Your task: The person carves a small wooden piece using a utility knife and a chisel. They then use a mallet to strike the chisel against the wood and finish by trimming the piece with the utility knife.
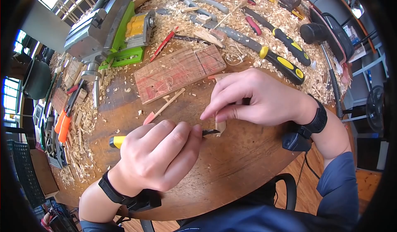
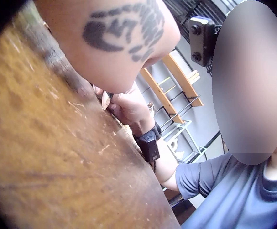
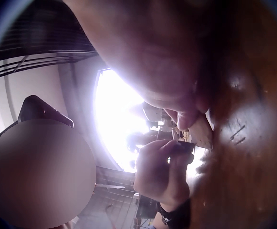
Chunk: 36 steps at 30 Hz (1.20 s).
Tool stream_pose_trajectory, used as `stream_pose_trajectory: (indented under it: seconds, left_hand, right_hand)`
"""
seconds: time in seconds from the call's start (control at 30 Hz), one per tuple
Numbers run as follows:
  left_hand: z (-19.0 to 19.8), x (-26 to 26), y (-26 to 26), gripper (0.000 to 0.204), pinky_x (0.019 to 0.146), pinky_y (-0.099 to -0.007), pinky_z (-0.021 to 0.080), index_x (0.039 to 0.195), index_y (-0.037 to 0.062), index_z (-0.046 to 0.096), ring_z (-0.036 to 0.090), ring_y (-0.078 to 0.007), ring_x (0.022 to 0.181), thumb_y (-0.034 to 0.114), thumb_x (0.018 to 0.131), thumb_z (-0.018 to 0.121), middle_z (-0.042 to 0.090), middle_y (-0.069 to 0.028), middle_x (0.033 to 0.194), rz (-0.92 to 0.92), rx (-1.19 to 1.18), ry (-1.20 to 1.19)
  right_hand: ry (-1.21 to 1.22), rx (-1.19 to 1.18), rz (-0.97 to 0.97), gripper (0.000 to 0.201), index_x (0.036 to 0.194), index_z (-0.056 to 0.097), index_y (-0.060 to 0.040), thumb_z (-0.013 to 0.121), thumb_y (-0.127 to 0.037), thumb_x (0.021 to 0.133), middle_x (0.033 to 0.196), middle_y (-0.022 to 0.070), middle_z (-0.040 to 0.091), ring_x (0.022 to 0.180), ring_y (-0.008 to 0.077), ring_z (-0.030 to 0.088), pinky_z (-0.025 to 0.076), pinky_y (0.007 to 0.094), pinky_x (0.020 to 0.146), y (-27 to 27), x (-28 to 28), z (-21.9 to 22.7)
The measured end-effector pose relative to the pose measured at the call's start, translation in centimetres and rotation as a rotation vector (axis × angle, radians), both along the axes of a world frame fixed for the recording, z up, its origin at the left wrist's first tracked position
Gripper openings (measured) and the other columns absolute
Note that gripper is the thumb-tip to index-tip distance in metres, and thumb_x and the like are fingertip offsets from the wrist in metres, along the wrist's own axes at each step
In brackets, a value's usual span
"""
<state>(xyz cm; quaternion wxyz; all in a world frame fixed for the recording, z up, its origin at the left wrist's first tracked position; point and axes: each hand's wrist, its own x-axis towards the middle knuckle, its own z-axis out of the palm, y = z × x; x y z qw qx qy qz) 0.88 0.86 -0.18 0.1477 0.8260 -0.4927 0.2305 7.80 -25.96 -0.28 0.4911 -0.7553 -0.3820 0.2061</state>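
In the head view the left hand [image 1: 159,155] grips a yellow and black knife [image 1: 118,141], its dark blade [image 1: 211,132] pointing right. The right hand [image 1: 256,97] pinches a small pale wood piece [image 1: 221,127], whose lower end shows under the fingertips beside the blade tip. The right wrist view shows the left hand [image 3: 162,169] close to the wood piece [image 3: 201,131], with the right hand [image 3: 152,62] above it. In the left wrist view the back of the left hand [image 2: 124,43] hides most of the knife.
A marked wooden board [image 1: 180,72] lies beyond the hands, with a red-tipped stick [image 1: 165,105] before it. A metal vise [image 1: 97,33] stands at the left back. Saws, a mallet [image 1: 312,33] and wood shavings cover the far side; orange-handled pliers [image 1: 64,124] lie left.
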Motion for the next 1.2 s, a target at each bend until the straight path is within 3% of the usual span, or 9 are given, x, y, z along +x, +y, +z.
stream_pose_trajectory:
  seconds: [0.17,0.23,0.47,0.53,1.2]
  left_hand:
    - [-0.2,0.0,0.0,0.039,0.068,-0.0376,0.06,0.103,-0.0027,0.078,0.07,-0.0246,0.072,0.009,0.069,0.092,0.069,-0.0109,0.092,0.039,-0.016,-0.003]
    - [-0.6,0.5,-0.1,0.028,0.048,-0.0283,0.046,0.097,-0.0048,0.077,0.063,-0.0167,0.066,0.006,0.073,0.088,0.066,-0.0092,0.091,-0.004,-0.075,-0.084]
    - [-0.5,0.5,-0.2,0.027,0.049,-0.0292,0.047,0.096,-0.005,0.077,0.065,-0.0176,0.066,0.007,0.074,0.088,0.065,-0.0094,0.09,-0.006,-0.078,-0.072]
    - [-0.2,0.0,-0.1,0.037,0.064,-0.0362,0.058,0.1,-0.003,0.078,0.07,-0.0241,0.071,0.008,0.068,0.092,0.069,-0.011,0.091,0.039,-0.035,0.004]
    - [-0.3,0.4,-0.1,0.033,0.053,-0.0347,0.053,0.097,-0.0069,0.076,0.068,-0.0245,0.069,0.001,0.068,0.09,0.068,-0.0123,0.09,-0.071,-0.011,0.018]
  right_hand:
    - [-0.091,0.039,0.06,0.009,0.104,0.08,-0.0049,0.076,-0.006,0.096,0.096,0.0073,0.076,0.088,0.0213,0.072,0.057,0.0334,0.075,-0.2,0.3,-0.5]
    - [-0.095,0.042,0.059,0.008,0.102,0.08,-0.0047,0.076,-0.006,0.096,0.095,0.0072,0.075,0.087,0.0222,0.072,0.057,0.0338,0.075,-0.1,0.2,-0.4]
    - [-0.129,0.062,0.071,0.006,0.099,0.077,-0.0037,0.076,-0.008,0.094,0.094,0.0083,0.075,0.089,0.0262,0.072,0.057,0.0374,0.079,-0.1,0.4,-0.7]
    - [-0.134,0.063,0.071,0.006,0.098,0.077,-0.0037,0.076,-0.008,0.094,0.094,0.0085,0.075,0.089,0.0269,0.072,0.057,0.038,0.08,-0.1,0.5,-0.8]
    - [-0.159,0.04,0.058,0.005,0.095,0.073,-0.0034,0.076,-0.006,0.093,0.092,0.0103,0.072,0.091,0.0303,0.071,0.055,0.0404,0.083,0.0,0.2,-1.1]
